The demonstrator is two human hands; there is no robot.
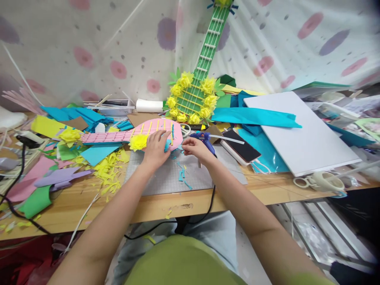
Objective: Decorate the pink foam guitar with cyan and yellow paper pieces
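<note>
A pink paper guitar lies on the grey cutting mat, its neck pointing left. Yellow strips cross its body, and a yellow paper flower sits at the body's lower left. My left hand bends over the body with fingers spread, steadying it; a bit of blue paper shows beside the thumb. Just off the body's right end, my right hand has thumb and fingertips pinched together. Whatever lies between those fingertips is too small to make out. Behind that hand rests a blue glue gun with a glue stick.
A green paper guitar ringed with yellow flowers leans against the curtain. Right of the mat are a phone, a white board and a tape dispenser. Yellow paper scraps and coloured sheets cover the left. A black cable crosses the table's edge.
</note>
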